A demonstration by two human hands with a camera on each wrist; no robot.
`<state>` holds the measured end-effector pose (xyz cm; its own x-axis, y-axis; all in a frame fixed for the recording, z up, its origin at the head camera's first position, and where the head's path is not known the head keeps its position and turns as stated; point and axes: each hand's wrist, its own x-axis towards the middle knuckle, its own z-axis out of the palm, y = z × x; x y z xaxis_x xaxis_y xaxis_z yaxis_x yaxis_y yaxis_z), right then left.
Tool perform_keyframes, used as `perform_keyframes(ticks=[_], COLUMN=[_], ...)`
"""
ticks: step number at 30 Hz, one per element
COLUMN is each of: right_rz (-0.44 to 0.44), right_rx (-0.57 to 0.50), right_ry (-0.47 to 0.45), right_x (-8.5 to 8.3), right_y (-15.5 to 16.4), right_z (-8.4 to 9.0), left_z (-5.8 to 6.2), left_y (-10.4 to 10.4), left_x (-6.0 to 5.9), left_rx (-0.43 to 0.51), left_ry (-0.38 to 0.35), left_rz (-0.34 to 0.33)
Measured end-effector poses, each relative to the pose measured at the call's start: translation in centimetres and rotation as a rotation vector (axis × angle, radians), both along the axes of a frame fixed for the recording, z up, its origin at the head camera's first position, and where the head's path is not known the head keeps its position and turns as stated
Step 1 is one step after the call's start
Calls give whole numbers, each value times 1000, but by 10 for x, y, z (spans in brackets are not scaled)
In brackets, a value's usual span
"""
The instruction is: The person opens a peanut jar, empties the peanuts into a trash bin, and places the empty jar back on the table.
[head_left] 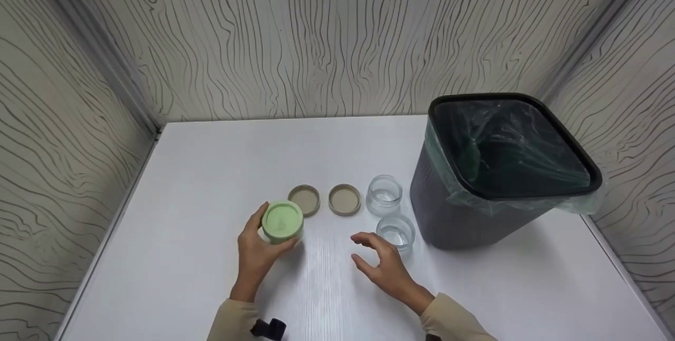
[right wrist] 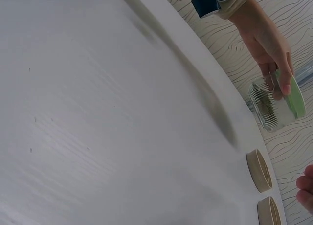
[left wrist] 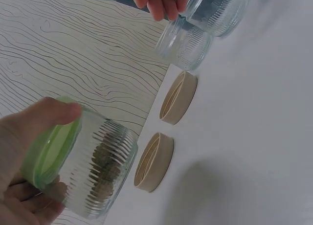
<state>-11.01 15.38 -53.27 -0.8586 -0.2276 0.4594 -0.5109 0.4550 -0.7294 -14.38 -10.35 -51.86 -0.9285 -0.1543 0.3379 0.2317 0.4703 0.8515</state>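
A ribbed clear glass jar with a light green lid is in my left hand. Thumb and fingers grip it around the lid. Brown, clumpy contents show near the jar's bottom in the left wrist view, where the jar is tilted above the table. My right hand hovers over the table with fingers apart and loosely bent, holding nothing. Beside its fingers stands an uncovered glass jar, with another uncovered jar just behind. Two beige lids lie hollow side up between the hands, farther back.
At the right stands a dark grey trash bin with a black rim and a greenish clear liner, close to the two uncovered jars. The white table is bounded by wood-grain patterned walls at the back and sides.
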Motion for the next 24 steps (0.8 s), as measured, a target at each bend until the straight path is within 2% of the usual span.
perform_keyframes(ticks=[5, 24], right_rz=[0, 6], right_rx=[-2, -17], right_ry=[-24, -19], right_x=[1, 1], right_y=[-1, -3], right_z=[1, 1], left_z=[2, 11], left_y=[5, 25], left_x=[2, 6], left_rx=[0, -26], left_ry=[15, 10], left_rz=[-29, -101])
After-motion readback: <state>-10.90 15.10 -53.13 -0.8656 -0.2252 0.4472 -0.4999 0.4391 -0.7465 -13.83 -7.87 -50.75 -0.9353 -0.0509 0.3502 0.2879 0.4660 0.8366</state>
